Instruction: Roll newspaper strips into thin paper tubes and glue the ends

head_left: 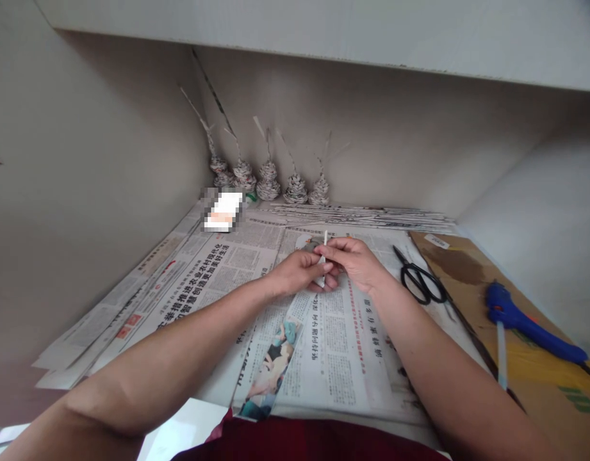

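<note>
Both hands meet over the newspaper [193, 288] in the middle of the table. My left hand [297, 270] is closed, its fingertips pinching a thin white paper roll [325, 238]. My right hand [357, 261] pinches the same roll from the other side, and the roll's tip sticks up between the fingers. A strip of printed newspaper [275, 362] with a coloured picture runs from below the hands down to the near edge by my lap. Where the strip joins the roll is hidden by the fingers.
Black scissors [422, 282] lie right of my right hand. A blue glue gun [530, 326] rests on cardboard [467, 282]. Long thin paper sticks [371, 216] lie at the back, before several woven paper gourds [268, 179]. A blurred bright phone-like rectangle [225, 211] lies back left.
</note>
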The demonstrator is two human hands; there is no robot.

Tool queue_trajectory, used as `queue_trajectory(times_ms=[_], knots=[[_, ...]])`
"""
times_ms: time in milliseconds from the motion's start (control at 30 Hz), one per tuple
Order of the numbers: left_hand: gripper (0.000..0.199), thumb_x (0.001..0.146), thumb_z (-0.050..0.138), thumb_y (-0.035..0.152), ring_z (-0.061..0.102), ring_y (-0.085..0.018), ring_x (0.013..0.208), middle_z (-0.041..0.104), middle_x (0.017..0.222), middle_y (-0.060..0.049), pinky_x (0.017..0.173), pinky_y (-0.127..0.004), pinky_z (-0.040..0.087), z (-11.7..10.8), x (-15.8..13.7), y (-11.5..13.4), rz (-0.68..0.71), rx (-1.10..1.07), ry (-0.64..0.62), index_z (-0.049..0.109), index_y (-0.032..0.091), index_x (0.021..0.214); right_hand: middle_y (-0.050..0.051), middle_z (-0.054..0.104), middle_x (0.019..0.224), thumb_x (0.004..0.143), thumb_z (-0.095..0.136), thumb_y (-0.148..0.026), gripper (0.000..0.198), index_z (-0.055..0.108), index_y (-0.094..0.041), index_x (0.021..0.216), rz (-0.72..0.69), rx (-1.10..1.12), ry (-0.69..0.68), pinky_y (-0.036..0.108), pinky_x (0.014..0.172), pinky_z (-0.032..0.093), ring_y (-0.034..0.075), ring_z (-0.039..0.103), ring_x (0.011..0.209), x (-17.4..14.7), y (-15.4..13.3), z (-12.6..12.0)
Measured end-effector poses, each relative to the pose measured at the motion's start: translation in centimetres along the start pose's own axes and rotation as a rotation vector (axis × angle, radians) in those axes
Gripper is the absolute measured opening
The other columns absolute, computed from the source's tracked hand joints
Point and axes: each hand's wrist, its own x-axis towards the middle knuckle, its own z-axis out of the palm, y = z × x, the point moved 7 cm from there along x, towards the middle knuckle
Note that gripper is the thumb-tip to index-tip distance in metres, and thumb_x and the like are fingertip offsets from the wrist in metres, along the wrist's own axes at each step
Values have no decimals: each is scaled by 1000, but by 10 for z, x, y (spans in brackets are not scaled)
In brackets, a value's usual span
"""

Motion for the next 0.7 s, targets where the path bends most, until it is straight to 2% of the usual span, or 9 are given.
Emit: queue_trajectory(times_ms=[133,300,533,700], knots=[[41,80,60,50,65,-17,80,68,80,-9,70,-31,53,1,0,-1,-7,12,-12,66,10,90,-4,54,41,71,73,-43,31,55,-19,69,-3,32,75,24,29,39,16,54,30,0,-1,-4],[44,78,61,52,65,-16,77,68,78,-9,69,-30,54,0,0,-1,-14,-33,8,67,10,90,-3,59,47,74,70,-46,35,63,-15,88,18,14,-13,26,36,46,16,57,35,-1,-2,0],[41,76,63,51,65,-16,75,69,80,-10,66,-28,53,2,-2,1,-14,17,-3,67,11,79,-5,56,44,69,75,-42,31,56,-17,67,-11,32,143,22,30,38,13,52,30,0,-2,-11],[44,74,65,53,65,-15,72,68,77,-9,66,-30,54,-1,-1,2,-16,-30,36,67,11,87,-1,62,52,76,70,-42,28,64,-16,85,21,-7,-30,25,38,45,16,59,38,-1,-2,-2]])
